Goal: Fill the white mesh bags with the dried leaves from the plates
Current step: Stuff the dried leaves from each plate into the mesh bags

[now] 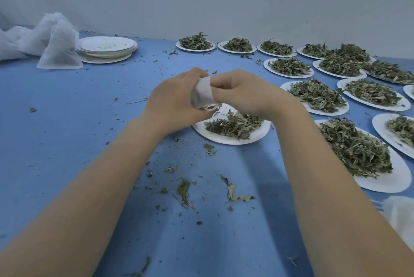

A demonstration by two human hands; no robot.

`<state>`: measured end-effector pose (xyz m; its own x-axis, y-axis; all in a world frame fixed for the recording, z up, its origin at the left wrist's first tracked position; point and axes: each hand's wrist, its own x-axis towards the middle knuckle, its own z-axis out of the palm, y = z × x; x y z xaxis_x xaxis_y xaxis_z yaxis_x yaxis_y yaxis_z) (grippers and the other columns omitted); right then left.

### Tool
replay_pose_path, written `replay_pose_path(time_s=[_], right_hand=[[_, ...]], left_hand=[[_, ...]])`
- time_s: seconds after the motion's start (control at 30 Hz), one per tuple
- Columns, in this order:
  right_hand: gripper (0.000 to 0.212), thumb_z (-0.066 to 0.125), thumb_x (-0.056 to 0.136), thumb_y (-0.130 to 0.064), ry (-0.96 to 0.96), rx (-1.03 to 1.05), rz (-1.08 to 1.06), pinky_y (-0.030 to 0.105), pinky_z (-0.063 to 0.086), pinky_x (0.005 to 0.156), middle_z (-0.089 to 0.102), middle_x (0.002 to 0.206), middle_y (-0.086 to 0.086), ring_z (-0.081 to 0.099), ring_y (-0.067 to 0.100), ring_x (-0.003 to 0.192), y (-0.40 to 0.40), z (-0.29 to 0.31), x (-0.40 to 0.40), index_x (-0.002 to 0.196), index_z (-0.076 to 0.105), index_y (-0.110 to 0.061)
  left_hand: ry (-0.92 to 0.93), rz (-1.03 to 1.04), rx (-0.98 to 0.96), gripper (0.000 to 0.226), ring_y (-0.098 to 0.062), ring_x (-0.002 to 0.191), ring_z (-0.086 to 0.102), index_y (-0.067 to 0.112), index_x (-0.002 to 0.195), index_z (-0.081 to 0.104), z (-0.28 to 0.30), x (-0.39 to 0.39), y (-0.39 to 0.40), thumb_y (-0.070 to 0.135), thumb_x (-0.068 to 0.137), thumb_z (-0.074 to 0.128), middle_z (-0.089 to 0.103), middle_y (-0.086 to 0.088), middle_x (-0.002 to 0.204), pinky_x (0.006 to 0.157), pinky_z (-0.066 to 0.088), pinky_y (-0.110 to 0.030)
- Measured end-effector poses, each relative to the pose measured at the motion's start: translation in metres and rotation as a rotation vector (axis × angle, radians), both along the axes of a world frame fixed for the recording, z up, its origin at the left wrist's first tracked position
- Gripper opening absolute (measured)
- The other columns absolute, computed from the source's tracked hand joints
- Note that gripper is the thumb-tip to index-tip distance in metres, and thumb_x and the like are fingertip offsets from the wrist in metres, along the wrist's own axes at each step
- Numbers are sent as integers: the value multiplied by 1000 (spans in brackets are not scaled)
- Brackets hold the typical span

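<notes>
Both hands raised mid-frame over blue bench [67, 119], gripping one small white mesh bag [202, 93] between them. Left hand [177, 99] curled round bag body from left, fingers wrapped behind; right hand [244, 93] pinching bag's upper edge w/ thumb and fingertips. Bag held tilted, lower end pointing down toward nearest plate [233, 135] — can't tell if mouth is open or how full. Nearest plate sits right under hands, white, w/ loose pile of dried leaves [233, 125] on it. Approx a dozen more white plates w/ leaf piles [318, 95] spread over right side of bench, running back to wall, some touching or overlapping at rims. Big heaped plate [356, 153] near right forearm. Far left: stack of bare plates [107, 49], few crumbs on top one, just beside a mound of white mesh bags [59, 45] — front bag upright, leaning against the rest. Leaf scraps [233, 191] and crumbs scattered across bench, mostly between forearms and around nearest plate. White cloth-like item [401, 216] at right edge, blurred, unclear what. Pale wall [201, 7] behind bench.
</notes>
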<state>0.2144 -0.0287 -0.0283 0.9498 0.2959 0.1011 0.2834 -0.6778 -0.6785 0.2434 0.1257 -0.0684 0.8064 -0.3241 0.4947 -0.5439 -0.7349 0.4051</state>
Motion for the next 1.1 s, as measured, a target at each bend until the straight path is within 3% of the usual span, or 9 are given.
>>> replay_pose_path(time_s=[0.17, 0.27, 0.37, 0.47, 0.57, 0.7, 0.8, 0.9, 1.1], right_hand=[[10, 70, 81, -22, -75, 80, -148, 11, 45, 57, 71, 72, -13, 59, -1, 60, -16, 5, -1, 85, 75, -30], [7, 69, 81, -23, -33, -114, -257, 23, 57, 69, 69, 79, -10, 69, 10, 63, -18, 9, 0, 86, 73, -26], [24, 72, 78, -31, 166, -316, -265, 33, 59, 73, 68, 84, -1, 71, 16, 67, -16, 12, -2, 100, 69, -19], [50, 75, 68, -54, 349, -468, -243, 35, 57, 79, 66, 91, -3, 71, 15, 67, -7, 13, -4, 105, 64, -22], [57, 76, 64, -57, 361, -561, -241, 35, 56, 83, 63, 100, -5, 71, 14, 66, 1, 5, -1, 109, 62, -24], [41, 78, 66, -38, 286, -506, -288, 35, 57, 79, 67, 92, -2, 71, 16, 63, 5, -7, 3, 101, 66, -22], [20, 75, 70, -20, 247, -430, -311, 23, 56, 63, 70, 88, -1, 70, 14, 58, 5, -11, 6, 90, 70, -23], [15, 71, 74, -8, 189, -322, -322, 12, 44, 41, 66, 53, -6, 63, 6, 45, -1, -13, 9, 82, 75, -19], [9, 73, 75, -9, 28, -84, -368, 15, 55, 61, 72, 69, 1, 68, 5, 59, -26, -4, 3, 77, 76, -18]], left_hand=[[25, 30, 28, 57, -15, 83, 48, 25, 117, 50, 0, 5, 11, 29, 66, 73, 53, 9, 99, 70, 40, -28], [36, 58, 74, 58, -20, 89, 52, 25, 119, 49, -2, 6, 12, 28, 66, 73, 58, 4, 108, 70, 38, -28], [68, 69, 72, 58, -22, 94, 53, 25, 119, 49, -5, 7, 14, 27, 67, 73, 58, 3, 112, 73, 39, -28], [73, 71, 63, 56, -18, 93, 51, 25, 118, 50, -6, 9, 15, 28, 67, 72, 57, 3, 112, 75, 41, -30], [67, 73, 40, 54, -19, 95, 52, 25, 115, 51, -6, 9, 15, 29, 66, 72, 57, 4, 109, 77, 43, -33], [60, 78, 28, 53, -20, 94, 52, 25, 115, 52, -7, 10, 16, 30, 66, 73, 58, 3, 108, 76, 43, -32], [49, 85, 16, 53, -21, 94, 53, 25, 115, 52, -7, 11, 17, 30, 67, 74, 58, 3, 108, 74, 41, -31], [40, 88, 24, 52, -20, 94, 53, 24, 115, 52, -8, 12, 18, 30, 68, 74, 58, 2, 109, 73, 40, -30], [70, 80, 69, 55, -21, 96, 53, 24, 119, 51, -10, 13, 22, 28, 68, 72, 58, 1, 111, 75, 39, -28]])
